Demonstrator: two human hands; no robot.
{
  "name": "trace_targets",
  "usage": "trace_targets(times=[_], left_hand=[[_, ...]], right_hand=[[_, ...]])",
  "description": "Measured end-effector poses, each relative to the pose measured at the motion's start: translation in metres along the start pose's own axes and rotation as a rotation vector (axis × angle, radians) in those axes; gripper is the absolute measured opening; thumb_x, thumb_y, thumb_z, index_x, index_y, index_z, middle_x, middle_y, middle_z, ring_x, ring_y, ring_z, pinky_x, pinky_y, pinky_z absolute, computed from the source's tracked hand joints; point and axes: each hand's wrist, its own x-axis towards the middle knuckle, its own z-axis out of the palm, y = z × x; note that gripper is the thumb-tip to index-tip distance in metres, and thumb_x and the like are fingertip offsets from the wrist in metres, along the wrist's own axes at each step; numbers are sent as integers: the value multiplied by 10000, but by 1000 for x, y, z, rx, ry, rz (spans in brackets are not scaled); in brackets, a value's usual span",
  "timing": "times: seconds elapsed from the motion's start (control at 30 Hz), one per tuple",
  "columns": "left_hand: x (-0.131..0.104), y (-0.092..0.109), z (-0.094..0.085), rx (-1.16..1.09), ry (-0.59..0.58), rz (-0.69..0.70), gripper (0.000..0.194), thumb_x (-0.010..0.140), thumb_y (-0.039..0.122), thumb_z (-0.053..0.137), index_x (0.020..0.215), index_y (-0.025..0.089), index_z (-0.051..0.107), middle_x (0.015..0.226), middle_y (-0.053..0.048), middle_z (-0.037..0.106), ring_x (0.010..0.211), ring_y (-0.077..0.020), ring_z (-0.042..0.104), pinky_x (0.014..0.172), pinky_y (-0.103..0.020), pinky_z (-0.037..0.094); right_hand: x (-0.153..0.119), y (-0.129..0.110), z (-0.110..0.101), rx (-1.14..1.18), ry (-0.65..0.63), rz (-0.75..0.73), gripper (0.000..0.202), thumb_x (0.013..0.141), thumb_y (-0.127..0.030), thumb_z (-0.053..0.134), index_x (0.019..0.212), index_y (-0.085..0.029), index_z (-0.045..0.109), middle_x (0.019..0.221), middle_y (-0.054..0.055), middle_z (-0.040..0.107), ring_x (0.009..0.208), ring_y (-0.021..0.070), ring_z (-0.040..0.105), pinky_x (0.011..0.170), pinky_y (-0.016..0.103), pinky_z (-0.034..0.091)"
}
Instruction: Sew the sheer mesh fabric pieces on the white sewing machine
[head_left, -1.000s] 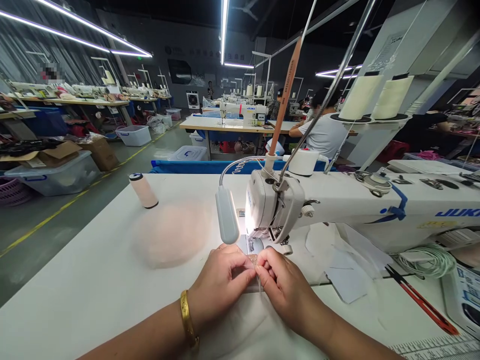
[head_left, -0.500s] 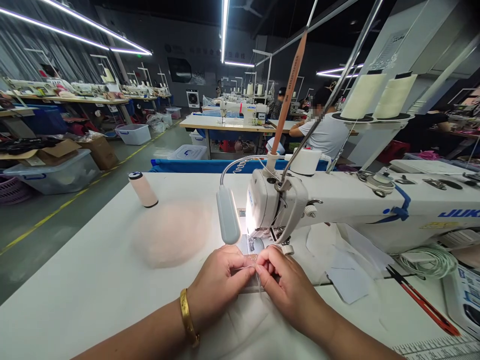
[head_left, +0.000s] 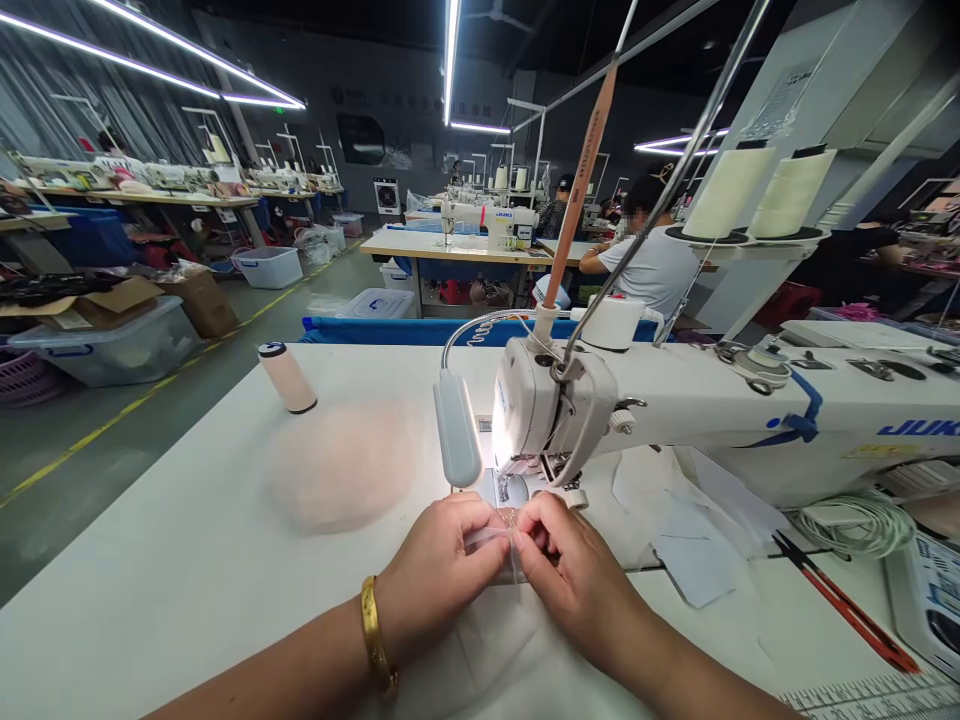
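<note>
I log: left hand (head_left: 442, 555) and right hand (head_left: 574, 565), fingertips pinching pale sheer fabric (head_left: 487, 537) below the machine head (head_left: 544, 405); peach spool (head_left: 288, 379), near the desk's (head_left: 187, 560) far-left corner.

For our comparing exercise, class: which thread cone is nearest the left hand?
The peach cone, on the white tabletop; the two cream cones sit on a raised stand, farther away.

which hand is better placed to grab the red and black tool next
Right hand, I think: it is nearer the red and black tool, which lies to its right. The left hand is farther away. Both pinch pale material.
</note>
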Motion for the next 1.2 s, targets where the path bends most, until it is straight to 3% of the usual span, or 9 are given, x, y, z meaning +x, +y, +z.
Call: trace_targets(times=[0.2, 0.27, 0.4, 0.53, 0.7, 0.9, 1.2], left_hand=[[2, -7, 6, 339, 6, 58, 284, 875, 282, 473, 633, 207, 346, 683, -11, 523, 688, -194, 456, 679, -341, 335], [1, -11, 8, 443, 64, 112, 260, 906, 282, 487, 674, 207, 394, 730, -25, 549, 714, -208, 470, 692, -353, 330], [-4, -18, 12, 617, 299, 373, 73, 893, 165, 543, 824, 189, 544, 906, -69, 631, 811, -240, 521, 719, -365, 316], [-6, -18, 13, 656, 254, 624, 254, 945, 24, 464, 784, 190, 568, 798, -10, 646, 727, -190, 510, 733, -357, 321], [-4, -21, 12, 639, 220, 598, 274, 917, -1, 470, 801, 193, 624, 770, -8, 650, 681, -178, 506, 727, -349, 359], [-4, -22, 9, 642, 177, 547, 282, 982, 57, 464, 829, 204, 650, 841, -19, 686, 727, -186, 552, 763, -370, 365], [1, -19, 0, 661, 80, 469, 313, 1023, 118, 417, 869, 184, 682, 947, -66, 715, 828, -217, 641, 775, -382, 410]], right_hand=[[8, 8, 9, -183, -9, -9, 202, 1014, -238, 428, 818, -241, 476, 780, 27, 612, 745, 229, 566, 677, 351, 444], [11, 12, 13, -261, -2, -19, 218, 1007, -207, 429, 793, -242, 453, 779, 33, 604, 761, 237, 566, 699, 359, 444], [15, 17, 16, -345, 28, 4, 226, 998, -194, 446, 778, -246, 432, 748, 30, 589, 735, 237, 568, 644, 331, 424], [17, 19, 15, -350, 66, -2, 178, 994, -199, 482, 822, -246, 474, 734, 18, 610, 711, 229, 591, 597, 309, 415], [15, 18, 10, -309, 78, -54, 113, 992, -171, 514, 909, -248, 509, 769, -4, 659, 665, 205, 595, 574, 293, 419], [12, 20, 3, -363, -38, -119, 257, 1014, -109, 458, 893, -245, 639, 884, 39, 657, 688, 198, 582, 602, 303, 449], [13, 25, 2, -481, 0, -131, 308, 1001, -97, 483, 1066, -241, 747, 977, 81, 686, 815, 250, 626, 666, 348, 485]])
